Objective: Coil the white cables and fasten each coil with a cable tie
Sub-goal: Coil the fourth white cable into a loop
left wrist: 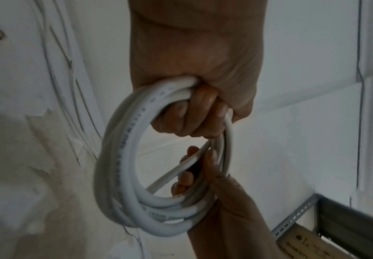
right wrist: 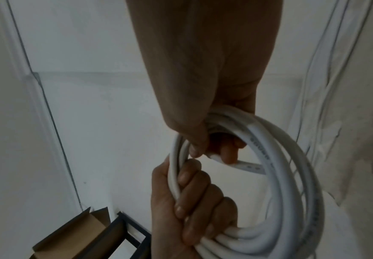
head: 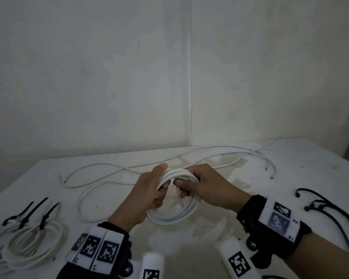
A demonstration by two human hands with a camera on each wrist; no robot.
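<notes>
A thick white cable coil (head: 173, 214) hangs between both hands over the middle of the white table (head: 310, 170). My left hand (head: 151, 190) grips the coil's (left wrist: 119, 157) left side, fingers (left wrist: 194, 112) curled round the bundled loops. My right hand (head: 197, 184) holds the coil's (right wrist: 291, 184) upper right side, and its fingers (right wrist: 227, 150) pinch the cable's free end (right wrist: 247, 166) inside the ring. Loose white cables (head: 101, 168) lie across the far half of the table. Black cable ties (head: 326, 206) lie at the right.
Finished white coils (head: 26, 240) with black ties (head: 26, 214) on them lie at the near left. A white wall (head: 109, 77) stands right behind the table. A cardboard box (right wrist: 74, 236) and a dark metal frame (right wrist: 132, 233) show below the table edge.
</notes>
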